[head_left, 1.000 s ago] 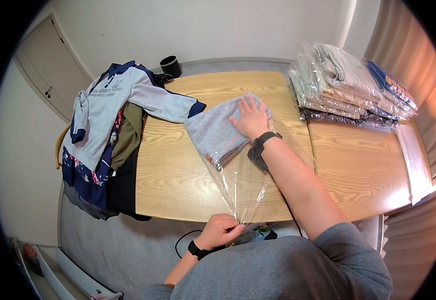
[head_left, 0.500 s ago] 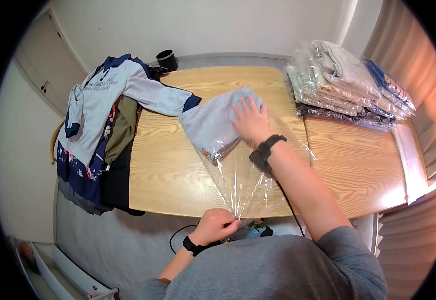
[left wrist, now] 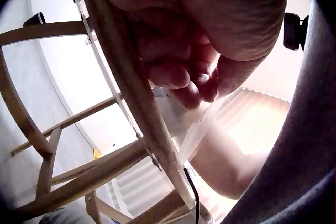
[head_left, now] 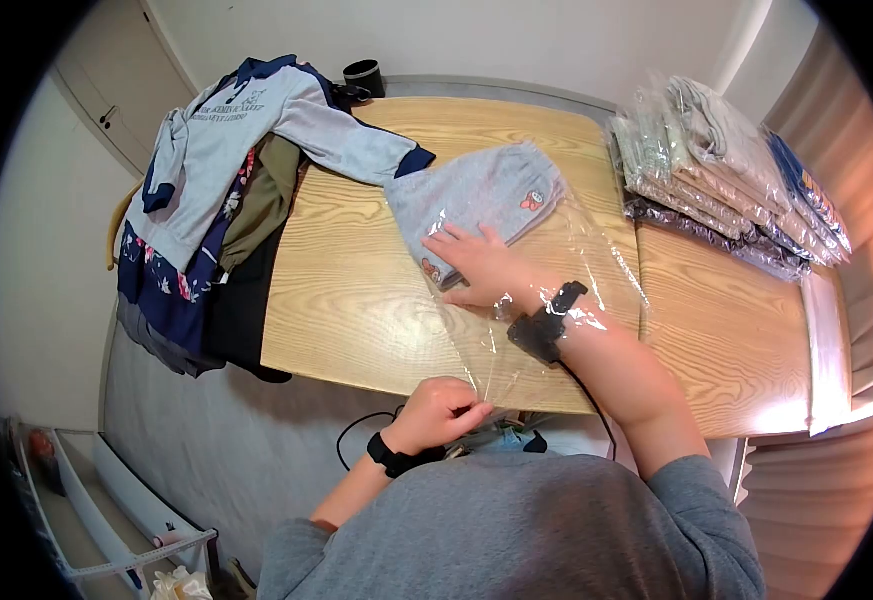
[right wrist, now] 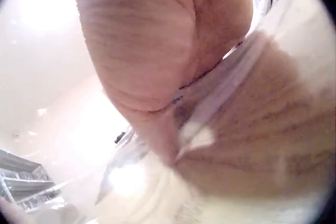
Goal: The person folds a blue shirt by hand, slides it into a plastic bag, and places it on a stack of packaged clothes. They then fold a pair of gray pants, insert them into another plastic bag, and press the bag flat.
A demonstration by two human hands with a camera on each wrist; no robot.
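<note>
A folded grey garment (head_left: 491, 190) with small red-and-white character prints lies inside a clear plastic bag (head_left: 596, 255) on the wooden table. My right hand (head_left: 486, 268) is spread over the garment's lower edge, fingers extended, with plastic glinting over the hand and wrist. At the table's front edge my left hand (head_left: 436, 412) pinches the gathered edge of the bag between thumb and curled fingers. The left wrist view shows those curled fingers (left wrist: 184, 85) closed on the clear film. Close up in the right wrist view, the right palm (right wrist: 157, 40) hides most of the garment.
A pile of clothes, with a grey-and-navy sweatshirt (head_left: 226, 130) on top, hangs over the table's left side. Bagged garments (head_left: 716, 170) are stacked at the right rear. Flat plastic (head_left: 824, 350) lies by the right edge. A black bin (head_left: 364, 78) stands behind the table.
My right hand has slid from the garment's upper right down to its lower left edge, uncovering a print. The left hand keeps its pinch on the bag. The head view has shifted.
</note>
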